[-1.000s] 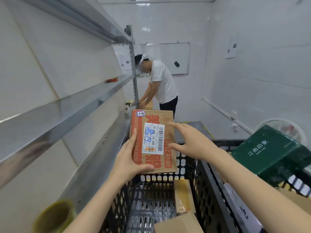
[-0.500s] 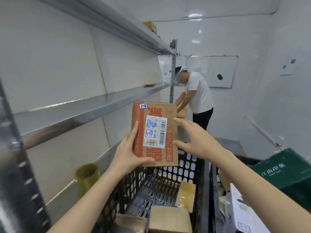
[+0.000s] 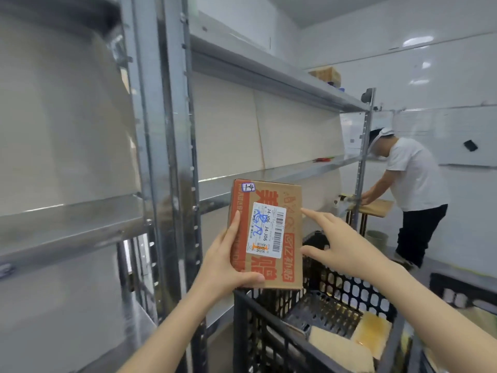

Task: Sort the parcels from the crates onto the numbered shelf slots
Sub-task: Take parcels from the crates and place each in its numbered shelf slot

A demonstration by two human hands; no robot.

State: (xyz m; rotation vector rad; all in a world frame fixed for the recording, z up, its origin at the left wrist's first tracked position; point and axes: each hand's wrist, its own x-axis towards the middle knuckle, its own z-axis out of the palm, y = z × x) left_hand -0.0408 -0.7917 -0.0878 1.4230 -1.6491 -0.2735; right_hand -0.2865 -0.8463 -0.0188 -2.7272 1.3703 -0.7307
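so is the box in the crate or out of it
Out. The left hand grips the box in the air, over the crate rim.

Matt cardboard parcel (image 3: pixel 279 211); shiny metal shelf (image 3: pixel 80 219); perforated black plastic crate (image 3: pixel 271 332).

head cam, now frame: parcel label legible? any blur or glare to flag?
Head view: the label on the cardboard parcel is sharp, J4-J06 readable, no glare on it. The shelf upright and left shelves are blur-smeared, as is the black crate at the right edge. Wide-angle bends the shelf lines; lamp reflections glare on the far wall.
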